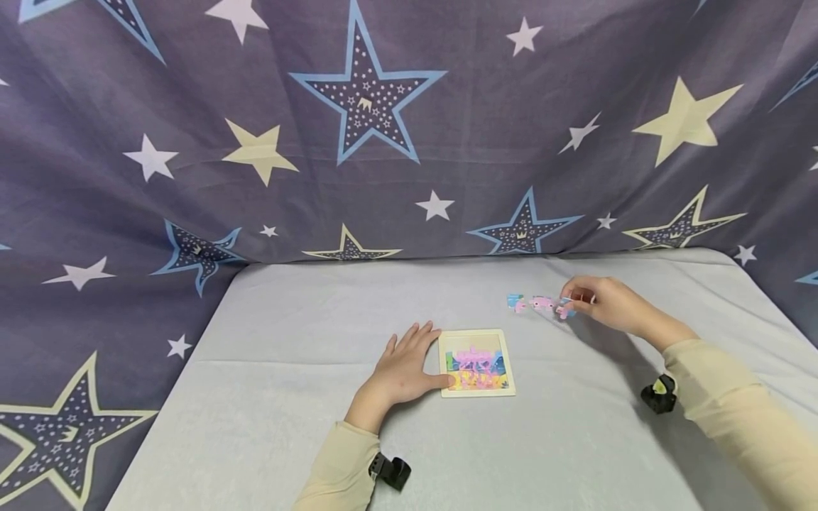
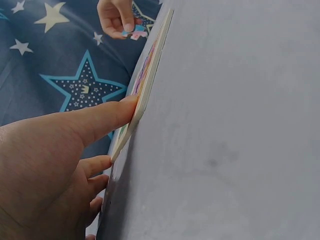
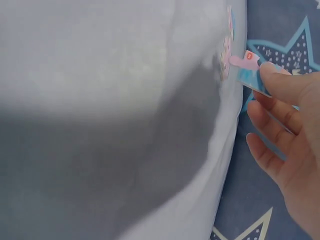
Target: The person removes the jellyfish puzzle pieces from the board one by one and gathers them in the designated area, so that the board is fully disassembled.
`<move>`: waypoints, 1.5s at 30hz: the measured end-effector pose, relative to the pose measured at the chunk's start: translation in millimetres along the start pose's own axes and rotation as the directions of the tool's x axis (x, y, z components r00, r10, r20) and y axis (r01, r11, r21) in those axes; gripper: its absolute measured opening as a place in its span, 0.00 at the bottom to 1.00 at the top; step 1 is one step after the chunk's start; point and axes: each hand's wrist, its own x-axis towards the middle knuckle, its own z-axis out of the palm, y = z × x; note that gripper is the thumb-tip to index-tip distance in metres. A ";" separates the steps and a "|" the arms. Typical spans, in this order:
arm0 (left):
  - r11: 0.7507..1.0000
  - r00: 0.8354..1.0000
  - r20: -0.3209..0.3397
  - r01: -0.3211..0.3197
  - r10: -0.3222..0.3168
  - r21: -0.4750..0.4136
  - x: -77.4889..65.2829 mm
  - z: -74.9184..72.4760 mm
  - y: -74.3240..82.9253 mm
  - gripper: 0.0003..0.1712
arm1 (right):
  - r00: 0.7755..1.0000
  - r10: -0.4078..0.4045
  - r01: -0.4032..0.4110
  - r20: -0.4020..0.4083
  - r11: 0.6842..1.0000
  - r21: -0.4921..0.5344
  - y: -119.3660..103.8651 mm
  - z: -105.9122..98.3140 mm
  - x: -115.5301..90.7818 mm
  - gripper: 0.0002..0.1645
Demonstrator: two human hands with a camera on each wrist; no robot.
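Note:
In the head view a square puzzle board (image 1: 509,362) with a pale frame lies on the table, its lower part filled with colourful pieces and its upper part showing bare backing. My left hand (image 1: 402,369) rests at its left edge, fingers straight, the thumb lying over the frame onto the picture. At the right, my right hand (image 1: 603,301) pinches a blue and pink puzzle piece (image 3: 248,70) between thumb and fingers. Two loose pieces lie beside it: a pink puzzle piece (image 1: 542,302) and a blue and pink corner piece (image 1: 515,302).
A light grey cloth covers the table (image 1: 255,397). Behind it hangs a dark curtain (image 1: 396,199) printed with stars. Black camera mounts sit at the left wrist (image 1: 391,471) and the right wrist (image 1: 659,394).

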 end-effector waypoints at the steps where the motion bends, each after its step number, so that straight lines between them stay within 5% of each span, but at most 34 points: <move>1: 1.000 1.000 0.000 0.000 0.000 0.000 0.0 -0.1 0.0 0.49 | 1.000 -0.001 0.001 0.002 1.000 -0.005 2.1 -1.0 0.8 0.07; 18: 1.000 1.000 0.002 -0.006 0.006 0.007 -0.3 -1.4 -0.3 0.49 | 0.993 0.080 -0.070 0.086 0.991 -0.113 17.2 -1.1 18.1 0.08; 45: 1.000 1.000 -0.001 -0.005 0.005 -0.001 -0.8 0.4 -2.0 0.49 | 0.996 0.086 -0.083 0.007 0.976 -0.203 12.7 14.9 15.4 0.13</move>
